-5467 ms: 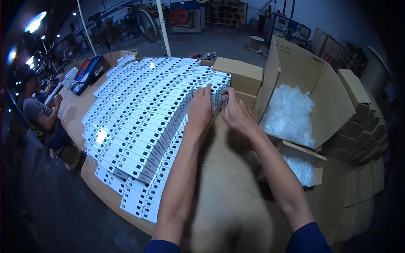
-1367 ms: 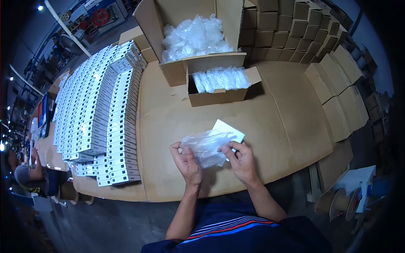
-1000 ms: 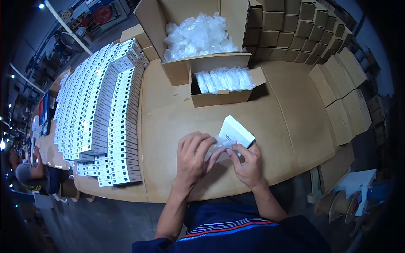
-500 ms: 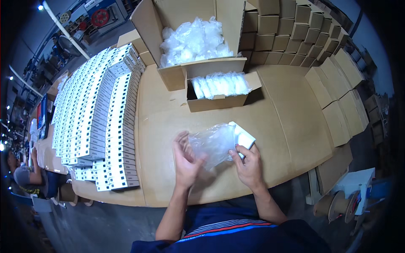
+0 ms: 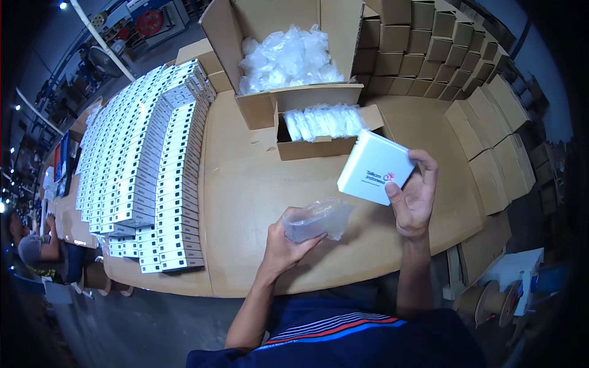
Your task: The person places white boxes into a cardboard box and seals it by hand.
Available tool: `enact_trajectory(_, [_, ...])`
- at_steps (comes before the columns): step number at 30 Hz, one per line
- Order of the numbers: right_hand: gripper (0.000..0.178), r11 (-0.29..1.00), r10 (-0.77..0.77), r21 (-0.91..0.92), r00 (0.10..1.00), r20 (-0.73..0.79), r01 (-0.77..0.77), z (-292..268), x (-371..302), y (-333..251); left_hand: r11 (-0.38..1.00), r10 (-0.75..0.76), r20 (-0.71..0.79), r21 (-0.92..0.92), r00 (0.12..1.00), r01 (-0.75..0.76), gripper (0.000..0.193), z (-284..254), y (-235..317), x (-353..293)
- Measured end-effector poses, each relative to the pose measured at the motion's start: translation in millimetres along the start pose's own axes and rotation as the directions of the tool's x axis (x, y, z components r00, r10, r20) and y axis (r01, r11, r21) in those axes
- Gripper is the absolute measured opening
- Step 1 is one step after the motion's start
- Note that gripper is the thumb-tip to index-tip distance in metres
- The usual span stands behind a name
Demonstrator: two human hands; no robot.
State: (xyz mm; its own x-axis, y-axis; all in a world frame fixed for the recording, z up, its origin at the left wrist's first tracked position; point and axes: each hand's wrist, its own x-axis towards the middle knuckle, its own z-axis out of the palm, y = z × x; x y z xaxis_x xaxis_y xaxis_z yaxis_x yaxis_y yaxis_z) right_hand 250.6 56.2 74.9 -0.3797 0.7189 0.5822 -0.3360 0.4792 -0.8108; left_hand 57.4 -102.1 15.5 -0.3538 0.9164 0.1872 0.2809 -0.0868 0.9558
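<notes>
A flat white square plastic case (image 5: 375, 167) with small dark and red print is gripped at its right edge by my right hand (image 5: 417, 199), thumb on the face and fingers behind. It is tilted and held up above the table. My left hand (image 5: 288, 245) holds a clear plastic bag (image 5: 318, 219), its loose end pointing toward the case but apart from it. Beyond the case stands an open small carton (image 5: 310, 149), packed with a row of plastic-wrapped white pieces (image 5: 325, 121).
A large open box (image 5: 257, 110) of crumpled clear bags (image 5: 288, 58) stands behind the small carton. Stacked white boxes (image 5: 138, 159) fill the table's left side. Brown cartons (image 5: 423, 46) are piled at the back right; more (image 5: 491, 153) line the right edge. Another person (image 5: 46, 245) sits far left.
The white case has come out of the clear bag. My right hand has lifted it up and to the right, and my left hand has closed on the bag.
</notes>
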Motion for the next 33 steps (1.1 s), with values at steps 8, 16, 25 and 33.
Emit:
enact_trajectory(8, [0.035,0.995,-0.095,0.07,0.93,0.356,0.074,9,25,-5,0.997,-0.051,0.044,-0.06,0.998,0.054,0.042,4,3,0])
enact_trajectory(16, [0.028,0.995,-0.081,-0.004,0.854,0.513,0.096,23,44,-11,0.999,-0.039,0.031,-0.016,0.999,0.04,0.049,7,0,-1])
enact_trajectory(25, [0.027,0.977,0.18,0.057,0.935,0.305,-0.206,45,21,0,0.994,-0.098,0.016,-0.05,0.995,0.098,0.054,8,-7,1])
enact_trajectory(33, [0.024,0.955,0.251,0.117,0.953,0.167,-0.272,43,14,18,0.976,-0.189,0.032,-0.102,0.981,0.192,0.053,4,-9,3])
